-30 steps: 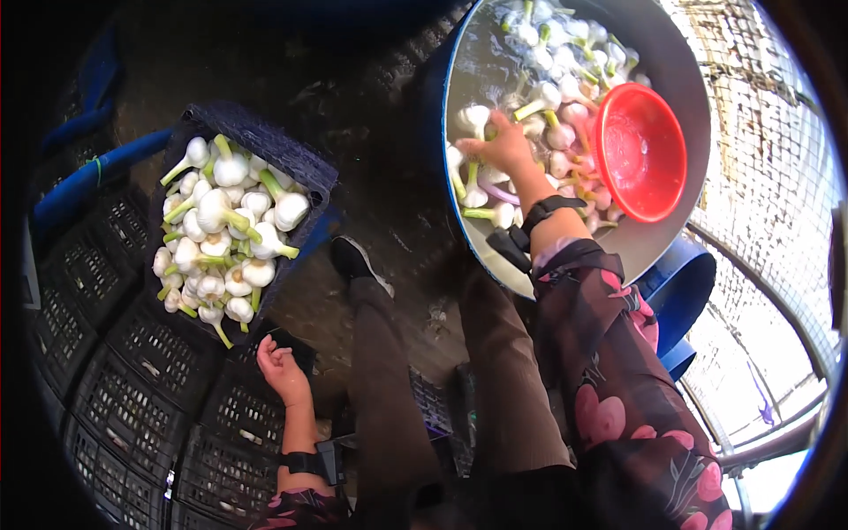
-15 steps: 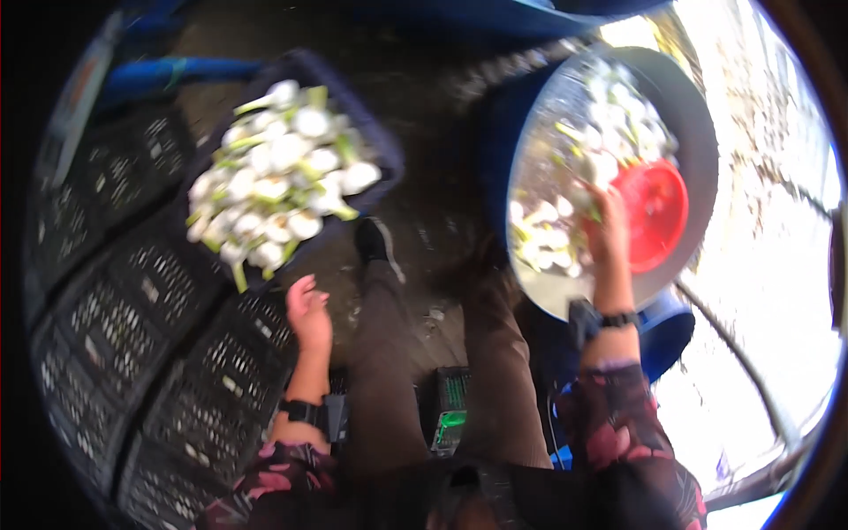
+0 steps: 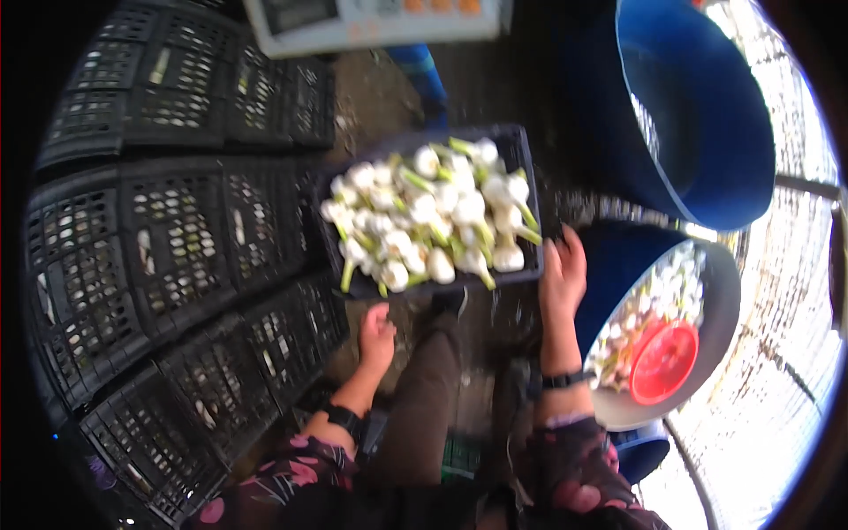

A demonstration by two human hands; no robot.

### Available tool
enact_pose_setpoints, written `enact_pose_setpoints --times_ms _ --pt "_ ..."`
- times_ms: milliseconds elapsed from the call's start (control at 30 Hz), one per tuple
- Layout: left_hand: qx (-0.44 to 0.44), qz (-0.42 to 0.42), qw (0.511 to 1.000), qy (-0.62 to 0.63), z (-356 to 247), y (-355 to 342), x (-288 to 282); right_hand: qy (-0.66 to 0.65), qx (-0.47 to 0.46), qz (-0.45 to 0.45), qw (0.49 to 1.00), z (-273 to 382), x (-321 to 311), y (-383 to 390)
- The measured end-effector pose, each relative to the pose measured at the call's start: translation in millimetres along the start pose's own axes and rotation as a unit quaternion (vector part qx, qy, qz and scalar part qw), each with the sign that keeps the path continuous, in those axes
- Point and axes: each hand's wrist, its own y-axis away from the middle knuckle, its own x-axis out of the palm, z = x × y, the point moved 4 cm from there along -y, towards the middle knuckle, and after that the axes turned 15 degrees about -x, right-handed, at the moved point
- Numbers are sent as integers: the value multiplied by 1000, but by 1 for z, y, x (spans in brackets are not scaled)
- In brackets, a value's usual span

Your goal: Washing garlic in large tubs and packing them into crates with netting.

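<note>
A dark plastic crate point(image 3: 521, 146) heaped with white garlic bulbs point(image 3: 424, 212) with short green stems sits in front of me. My right hand point(image 3: 563, 274) is at the crate's near right corner, fingers stretched out along its side and nothing in them; I cannot tell whether it touches the rim. Just off the crate's near edge, my left hand point(image 3: 377, 336) is empty, its fingers loosely bent and apart. To the right, a blue tub point(image 3: 724, 353) with a pale inside holds more garlic bulbs and a red plastic bowl point(image 3: 664, 362).
Black slatted crates point(image 3: 177, 221) are stacked along the left. A larger blue barrel point(image 3: 707, 115) stands at the far right. At the top edge is a white weighing scale point(image 3: 380, 31) with orange buttons, near a blue pole point(image 3: 420, 75). My legs point(image 3: 411, 397) are below the crate.
My right hand has come out of the tub and over to the crate's right side. The view has swung, so the crate appears nearer the middle. My left hand remains empty near the crate.
</note>
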Motion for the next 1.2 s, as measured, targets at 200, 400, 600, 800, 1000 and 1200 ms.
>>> enact_pose_setpoints --times_ms 200,400,600,800,1000,1200 --pt "-62 -67 995 -40 51 -6 -71 340 97 90 931 -34 -139 91" --pt "-151 -136 976 -73 97 -24 -120 440 164 171 866 -23 -202 131" --pt "-150 -116 976 -106 76 -30 -120 381 154 174 895 -77 -200 135" --pt "48 -57 996 -49 8 -50 -87 373 -19 213 903 28 -59 61" --pt "-14 27 942 -335 -57 -105 -7 196 -118 214 950 8 80 -26" --pt "-6 67 932 -356 -44 -129 3 463 -171 265 828 -46 127 47"
